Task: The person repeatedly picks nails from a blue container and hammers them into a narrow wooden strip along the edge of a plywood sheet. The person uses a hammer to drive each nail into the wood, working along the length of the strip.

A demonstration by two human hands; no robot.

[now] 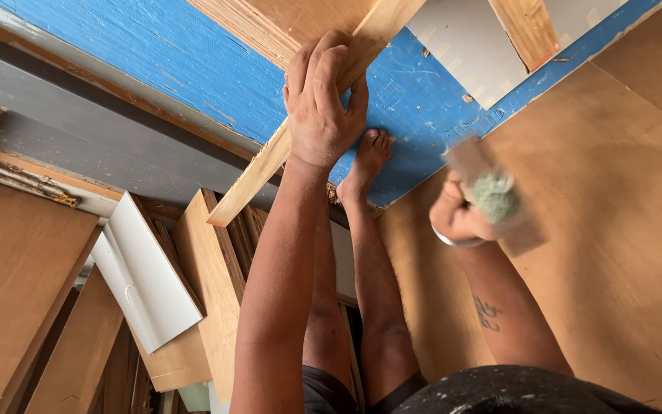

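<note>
Plywood sheet (pixel 614 230), tan, flat, fills right half of view; faint grain, a few small dark flecks. Right hand (pixel 457 215) closed round a scraper-like tool (pixel 492 195): pale flat blade w/ a grey-green lump of filler on it. Motion-blurred, so exact tool shape unclear. Blade sits at the sheet's left edge.

Left hand (pixel 323 103) wrapped tight over a wood batten (pixel 285 146): long, square-section, pale, rough-sawn. Batten runs diagonally from far right toward near left, across blue floor sheeting (pixel 193 61). Sheeting woven-textured, scuffed, bits of debris on it.

Progress (judgement): ply surface looks mostly bare, no obvious spread filler visible, load still heaped on blade. Reads as early stage, most of the surface left to do. Can't confirm from blur.

Also noted: bare foot (pixel 369 153) on the blue sheeting, just beside the ply edge. Near left: stacked brown boards (pixel 17 268), white folded panel (pixel 143 268) leaning among them. Far: grey-white board (pixel 469 46) w/ timber strip (pixel 526 27) across it.
</note>
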